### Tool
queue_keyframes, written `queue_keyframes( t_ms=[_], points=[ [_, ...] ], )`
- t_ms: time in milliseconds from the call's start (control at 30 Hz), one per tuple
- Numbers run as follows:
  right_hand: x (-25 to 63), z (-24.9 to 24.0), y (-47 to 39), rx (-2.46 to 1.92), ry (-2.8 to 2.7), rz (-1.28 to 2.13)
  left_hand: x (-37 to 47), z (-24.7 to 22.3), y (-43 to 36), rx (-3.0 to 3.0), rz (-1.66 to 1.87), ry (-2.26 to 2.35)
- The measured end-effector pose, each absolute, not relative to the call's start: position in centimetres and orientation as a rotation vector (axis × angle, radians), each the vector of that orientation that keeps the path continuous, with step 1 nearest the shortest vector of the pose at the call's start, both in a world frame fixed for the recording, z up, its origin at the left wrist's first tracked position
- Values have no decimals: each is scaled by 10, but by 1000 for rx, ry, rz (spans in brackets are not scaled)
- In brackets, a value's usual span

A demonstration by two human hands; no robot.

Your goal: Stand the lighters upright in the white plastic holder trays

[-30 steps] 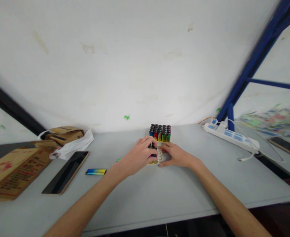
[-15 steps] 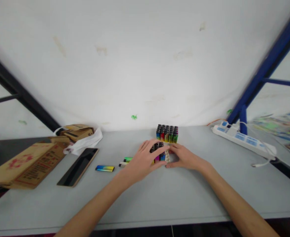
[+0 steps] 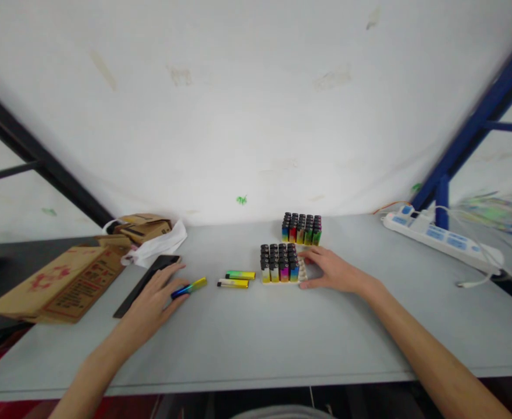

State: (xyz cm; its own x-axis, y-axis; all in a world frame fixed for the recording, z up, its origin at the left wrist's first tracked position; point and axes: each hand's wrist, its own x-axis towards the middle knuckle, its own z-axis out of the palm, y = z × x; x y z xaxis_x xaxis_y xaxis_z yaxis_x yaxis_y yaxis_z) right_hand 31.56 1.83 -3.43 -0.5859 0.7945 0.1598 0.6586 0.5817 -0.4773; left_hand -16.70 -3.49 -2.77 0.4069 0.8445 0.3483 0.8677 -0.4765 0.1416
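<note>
Between the thumb and fingers of my left hand (image 3: 162, 294) is a blue-and-yellow lighter (image 3: 190, 287), tilted just above or on the table. My right hand (image 3: 328, 269) holds the right end of a white tray (image 3: 302, 271), thumb at the front corner and fingertips at the back. Several upright lighters (image 3: 279, 265) with black tops fill most of this tray, while its right-hand column of slots shows bare. Two lighters lie flat left of the tray: a green-and-yellow lighter (image 3: 240, 275) and a white-and-yellow lighter (image 3: 233, 284).
Behind the tray stands another block of upright lighters (image 3: 302, 228). A dark phone (image 3: 140, 290) lies partly under my left hand. Cardboard boxes (image 3: 64, 282) and a white plastic bag (image 3: 157, 247) are at the left. A white power strip (image 3: 443, 240) with cables lies at the right.
My left hand has moved from the tray to the left and taken the blue-and-yellow lighter off the table. My right hand has stayed at the tray's right end. The view has shifted slightly.
</note>
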Motion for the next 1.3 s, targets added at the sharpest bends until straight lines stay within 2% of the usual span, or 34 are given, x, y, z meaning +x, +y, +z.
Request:
queue_keyframes(
  t_ms=[133,233,467,533,667,767,867,1000,1300],
  points=[
    [315,-33,18,-1179,-2460,526,-147,3,-40,-2520,-921,-1932],
    [315,-34,19,-1172,-2459,539,-119,27,-37,-2440,-1351,-2162],
    [316,-35,19,-1143,-2451,524,-28,63,-5,-2645,-2452,-1883],
    [316,-36,20,-1131,-2457,514,-1,67,3,-2820,-2613,-1788],
    [315,-37,20,-1111,-2444,483,34,60,14,-2976,-2798,-1721],
    [314,-35,19,-1111,-2435,484,40,44,21,-2902,-2923,-1908],
    [314,-35,19,-1102,-2427,485,38,28,23,-2779,-2801,-2204],
    [315,-38,21,-1080,-2418,493,36,17,22,-2798,-2687,-2337],
    [315,-36,20,-1087,-2427,517,38,16,13,-2657,-2801,-2464]
  ],
)
